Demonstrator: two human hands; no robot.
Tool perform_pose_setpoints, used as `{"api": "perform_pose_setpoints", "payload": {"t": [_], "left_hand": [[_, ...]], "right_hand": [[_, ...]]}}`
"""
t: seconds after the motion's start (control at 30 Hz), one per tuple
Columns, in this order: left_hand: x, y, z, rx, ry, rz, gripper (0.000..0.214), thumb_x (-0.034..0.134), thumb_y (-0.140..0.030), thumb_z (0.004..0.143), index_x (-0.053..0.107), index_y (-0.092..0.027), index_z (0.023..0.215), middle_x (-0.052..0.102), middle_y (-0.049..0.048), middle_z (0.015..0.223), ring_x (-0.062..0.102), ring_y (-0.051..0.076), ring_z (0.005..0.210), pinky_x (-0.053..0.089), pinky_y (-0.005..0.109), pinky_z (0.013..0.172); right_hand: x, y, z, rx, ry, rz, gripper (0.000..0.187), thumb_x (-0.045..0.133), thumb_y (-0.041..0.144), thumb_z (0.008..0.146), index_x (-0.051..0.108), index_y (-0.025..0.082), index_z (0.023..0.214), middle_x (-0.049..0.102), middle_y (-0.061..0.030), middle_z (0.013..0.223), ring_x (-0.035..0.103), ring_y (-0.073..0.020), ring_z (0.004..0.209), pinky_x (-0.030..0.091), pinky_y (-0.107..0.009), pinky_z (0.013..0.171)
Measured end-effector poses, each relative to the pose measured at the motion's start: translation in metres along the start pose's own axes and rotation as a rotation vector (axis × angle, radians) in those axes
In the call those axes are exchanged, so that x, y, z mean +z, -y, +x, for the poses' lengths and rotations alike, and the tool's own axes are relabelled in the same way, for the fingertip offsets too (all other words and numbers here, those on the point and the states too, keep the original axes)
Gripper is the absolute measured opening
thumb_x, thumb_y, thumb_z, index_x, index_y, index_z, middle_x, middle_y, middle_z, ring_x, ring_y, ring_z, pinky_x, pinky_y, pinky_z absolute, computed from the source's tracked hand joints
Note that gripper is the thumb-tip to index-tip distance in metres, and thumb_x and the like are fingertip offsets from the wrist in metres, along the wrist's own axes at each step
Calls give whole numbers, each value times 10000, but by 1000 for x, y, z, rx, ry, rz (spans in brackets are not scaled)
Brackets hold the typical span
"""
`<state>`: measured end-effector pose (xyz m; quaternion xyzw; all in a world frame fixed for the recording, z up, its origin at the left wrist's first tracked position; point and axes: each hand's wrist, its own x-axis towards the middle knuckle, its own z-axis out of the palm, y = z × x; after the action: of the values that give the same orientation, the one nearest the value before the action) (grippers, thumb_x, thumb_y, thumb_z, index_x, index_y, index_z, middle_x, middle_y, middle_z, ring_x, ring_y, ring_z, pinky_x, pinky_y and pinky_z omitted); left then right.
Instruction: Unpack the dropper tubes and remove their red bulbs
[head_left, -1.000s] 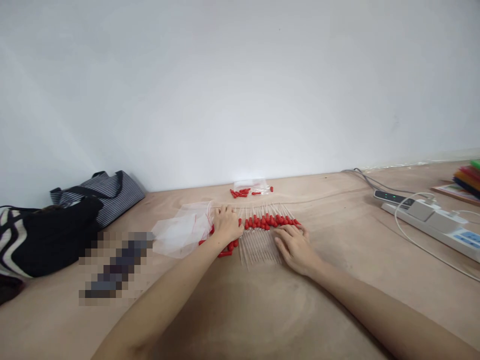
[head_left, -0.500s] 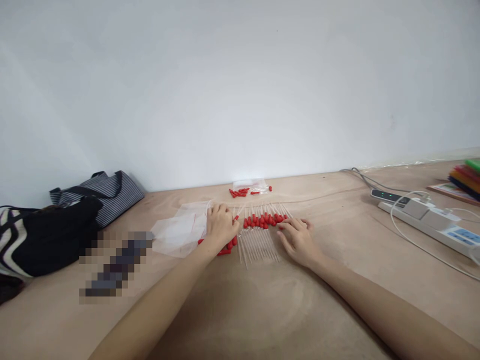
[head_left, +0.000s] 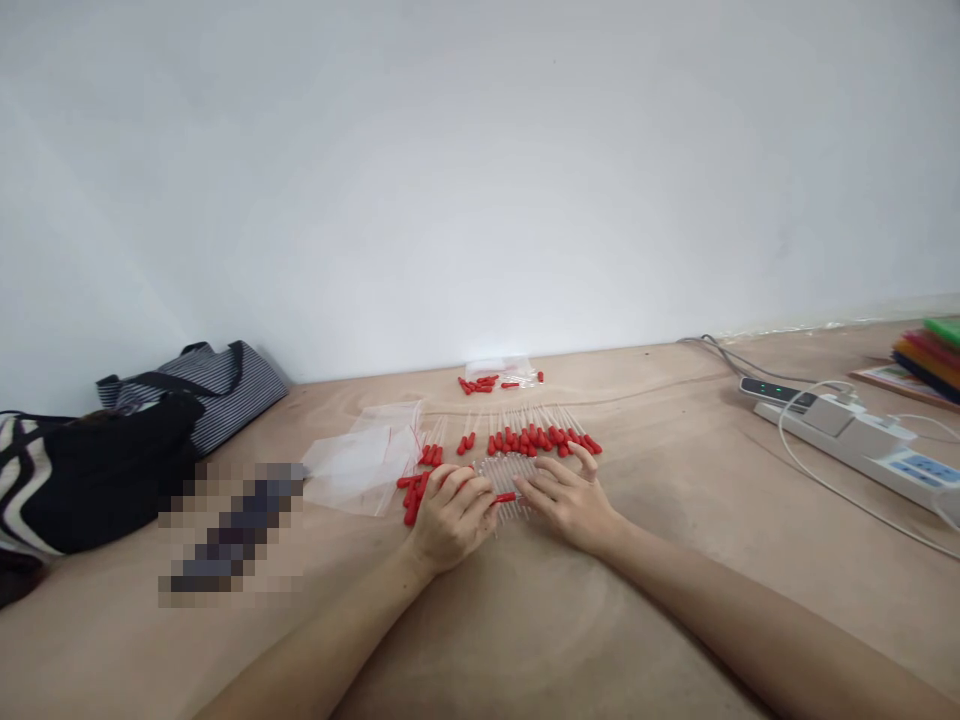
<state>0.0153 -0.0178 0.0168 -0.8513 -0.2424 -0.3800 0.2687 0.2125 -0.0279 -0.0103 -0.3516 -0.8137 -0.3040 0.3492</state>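
My left hand [head_left: 457, 515] is closed on a red rubber bulb [head_left: 505, 497], which points right between its fingertips. My right hand [head_left: 568, 500] meets the bulb's right end, thumb and fingers pinched on what looks like a thin clear tube, mostly hidden. Beneath both hands lies a row of thin clear tubes [head_left: 511, 470]. Beyond them is a row of droppers [head_left: 534, 436], tubes with red bulbs whose bulb ends face me. Left of my left hand is a pile of loose red bulbs [head_left: 412, 497], partly covered by the hand.
Clear plastic bags [head_left: 352, 465] lie flat at the left. More red pieces [head_left: 478, 384] rest beside a small bag [head_left: 499, 367] near the wall. A striped bag [head_left: 244, 395] and a black bag [head_left: 124, 470] sit far left, a power strip [head_left: 847, 440] with cables at right.
Both hands have come nearer and together over the clear tubes. My left hand has brought a red bulb from the left; my right hand has left the right end of the dropper row.
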Motion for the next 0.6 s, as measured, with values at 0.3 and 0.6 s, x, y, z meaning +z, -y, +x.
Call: {"api": "perform_pose_setpoints", "payload": {"t": [0.3, 0.6], "left_hand": [[13, -4, -3, -55, 88, 51, 154, 510, -311, 803, 632, -221, 832, 584, 50, 1144, 484, 226, 1069, 249, 480, 968], [13, -9, -2, -99, 98, 53, 160, 509, -254, 799, 619, -227, 686, 592, 13, 1125, 471, 234, 1068, 225, 521, 963]], "right_hand": [[3, 1, -4, -37, -35, -11, 263, 436, 126, 834, 570, 237, 1030, 631, 44, 628, 534, -129, 955, 56, -431, 998], [3, -2, -2, -77, 29, -26, 290, 430, 89, 791, 585, 271, 956, 553, 50, 548, 518, -129, 873, 57, -470, 983]]}}
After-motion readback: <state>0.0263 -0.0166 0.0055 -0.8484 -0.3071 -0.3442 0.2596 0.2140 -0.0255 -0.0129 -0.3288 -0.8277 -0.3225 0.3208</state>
